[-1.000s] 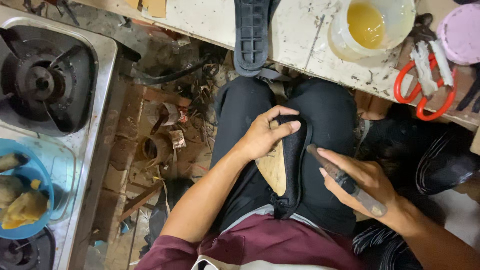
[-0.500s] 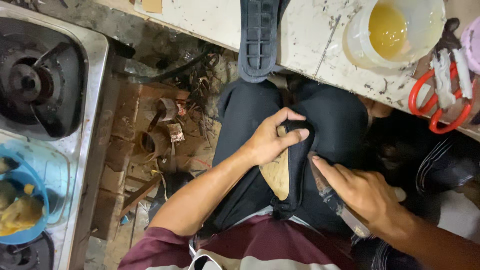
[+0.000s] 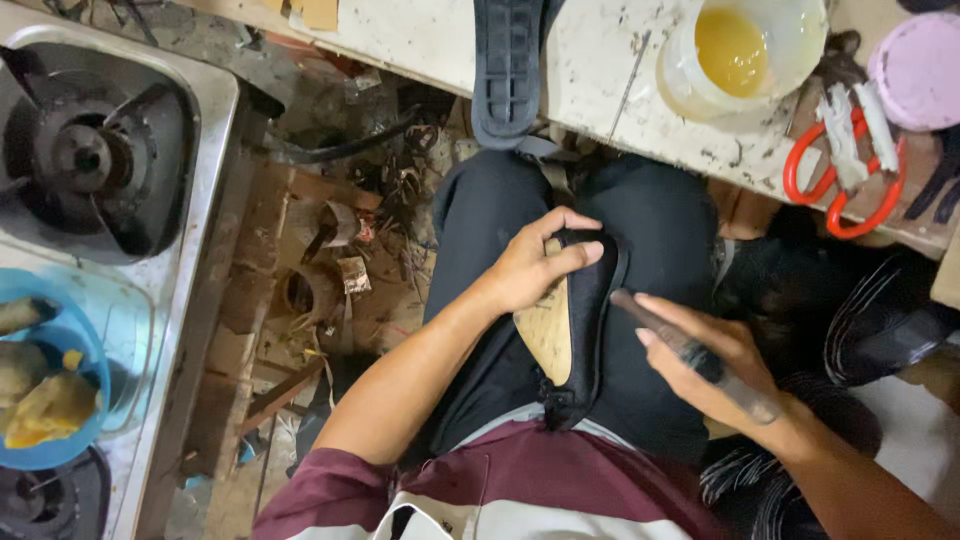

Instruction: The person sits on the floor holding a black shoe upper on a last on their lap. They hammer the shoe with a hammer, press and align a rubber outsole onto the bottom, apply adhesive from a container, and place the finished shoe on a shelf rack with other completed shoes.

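Gripping a black shoe point(image 3: 585, 330) at mid-frame, the left hand point(image 3: 530, 265) has its fingers clamped on it; the right hand point(image 3: 700, 365) is wrapped around a thin tool point(image 3: 690, 352).

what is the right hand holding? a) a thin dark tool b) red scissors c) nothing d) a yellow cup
a: the right hand grips a thin dark tool beside the shoe on the lap, which the left hand steadies; the red scissors and the cup lie untouched on the bench.
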The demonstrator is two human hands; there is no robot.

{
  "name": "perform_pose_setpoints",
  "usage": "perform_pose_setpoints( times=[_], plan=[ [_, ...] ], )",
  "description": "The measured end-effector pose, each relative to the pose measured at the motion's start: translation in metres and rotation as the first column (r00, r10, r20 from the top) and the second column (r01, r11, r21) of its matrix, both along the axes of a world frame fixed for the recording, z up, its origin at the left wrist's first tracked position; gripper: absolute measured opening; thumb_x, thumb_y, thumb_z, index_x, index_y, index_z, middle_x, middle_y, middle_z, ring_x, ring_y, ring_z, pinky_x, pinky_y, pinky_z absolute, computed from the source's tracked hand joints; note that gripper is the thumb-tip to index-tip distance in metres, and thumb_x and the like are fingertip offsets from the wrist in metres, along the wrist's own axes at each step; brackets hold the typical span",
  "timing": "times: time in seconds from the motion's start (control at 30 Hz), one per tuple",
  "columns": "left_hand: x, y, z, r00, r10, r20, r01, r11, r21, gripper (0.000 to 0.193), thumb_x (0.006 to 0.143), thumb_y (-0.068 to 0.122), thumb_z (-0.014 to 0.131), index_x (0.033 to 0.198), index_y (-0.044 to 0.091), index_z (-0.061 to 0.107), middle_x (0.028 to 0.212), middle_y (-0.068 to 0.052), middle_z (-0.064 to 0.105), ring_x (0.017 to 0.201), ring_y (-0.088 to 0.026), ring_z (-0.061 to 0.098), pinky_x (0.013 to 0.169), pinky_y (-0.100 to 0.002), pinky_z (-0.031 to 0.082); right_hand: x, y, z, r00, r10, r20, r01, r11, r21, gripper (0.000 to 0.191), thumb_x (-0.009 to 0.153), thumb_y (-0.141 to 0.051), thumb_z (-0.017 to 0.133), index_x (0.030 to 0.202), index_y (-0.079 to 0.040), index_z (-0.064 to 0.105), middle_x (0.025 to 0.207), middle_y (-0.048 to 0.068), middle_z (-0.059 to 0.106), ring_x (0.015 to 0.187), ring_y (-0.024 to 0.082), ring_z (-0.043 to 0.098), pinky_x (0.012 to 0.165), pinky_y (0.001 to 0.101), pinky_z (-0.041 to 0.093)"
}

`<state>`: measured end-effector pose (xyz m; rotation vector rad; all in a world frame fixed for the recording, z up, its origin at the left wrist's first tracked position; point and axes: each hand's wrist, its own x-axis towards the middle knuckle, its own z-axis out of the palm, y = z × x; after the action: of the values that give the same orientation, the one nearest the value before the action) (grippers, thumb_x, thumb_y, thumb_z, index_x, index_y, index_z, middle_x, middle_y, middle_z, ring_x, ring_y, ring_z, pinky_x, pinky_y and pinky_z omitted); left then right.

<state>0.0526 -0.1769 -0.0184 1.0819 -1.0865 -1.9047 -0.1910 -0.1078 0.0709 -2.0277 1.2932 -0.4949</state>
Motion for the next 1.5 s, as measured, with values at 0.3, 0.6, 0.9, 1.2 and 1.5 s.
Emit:
perform_pose_setpoints(
  times=[0.3,0.6,0.9,1.2,1.5],
  plan=[
    [0.011,0.003,-0.001,0.967,0.128,-0.22,-0.122,0.992,0.039,0.034,0.098,0.016,0.069,0.128,0.001,0.063,0.1,-0.002,0.069,0.089,-0.008,0.062,0.083,-0.024,0.051,-0.065,-0.025,0.047,0.912,-0.402,-0.082,0.352,0.87,-0.345,0.046,0.098,-0.014,0.08,0.136,0.007,0.064,0.106,0.02,0.069,0.093,0.027,0.066,0.085,0.0358,0.055],
    [0.048,0.033,0.049,0.788,0.447,-0.423,-0.428,0.892,0.145,0.037,0.097,0.027,0.063,0.126,0.004,0.06,0.108,-0.017,0.073,0.093,-0.023,0.072,0.086,-0.038,0.059,-0.148,-0.103,0.016,0.817,-0.435,-0.379,0.15,0.794,-0.589,0.036,0.105,-0.009,0.08,0.136,0.006,0.068,0.111,0.025,0.065,0.098,0.041,0.066,0.092,0.0457,0.055],
    [0.063,0.043,0.058,0.521,0.666,-0.534,-0.523,0.744,0.416,0.047,0.104,0.038,0.058,0.129,-0.002,0.06,0.112,-0.019,0.071,0.096,-0.028,0.071,0.088,-0.041,0.059,-0.044,-0.025,0.039,0.989,0.047,-0.142,-0.096,0.928,-0.36,0.067,0.075,-0.025,0.084,0.132,0.002,0.064,0.137,0.02,0.063,0.128,0.035,0.062,0.113,0.0475,0.047],
    [0.06,0.078,0.085,0.924,0.357,0.139,-0.22,0.791,-0.571,0.06,0.087,0.03,0.073,0.14,0.007,0.055,0.146,-0.022,0.054,0.134,-0.039,0.049,0.111,-0.045,0.04,0.003,0.035,0.025,0.914,-0.249,0.32,0.341,0.899,-0.276,0.056,0.098,-0.023,0.07,0.144,0.003,0.051,0.133,0.025,0.063,0.12,0.028,0.065,0.107,0.0342,0.051],
    [0.026,0.104,0.07,0.978,-0.023,-0.207,0.015,0.999,-0.037,0.08,0.09,0.028,0.073,0.156,-0.001,0.039,0.15,-0.016,0.054,0.138,-0.024,0.053,0.117,-0.039,0.039,0.001,-0.003,-0.005,0.641,-0.577,0.505,0.166,0.748,0.643,0.051,0.099,-0.02,0.058,0.145,0.002,0.052,0.111,0.017,0.073,0.09,0.022,0.073,0.072,0.0339,0.062]
  ],
)
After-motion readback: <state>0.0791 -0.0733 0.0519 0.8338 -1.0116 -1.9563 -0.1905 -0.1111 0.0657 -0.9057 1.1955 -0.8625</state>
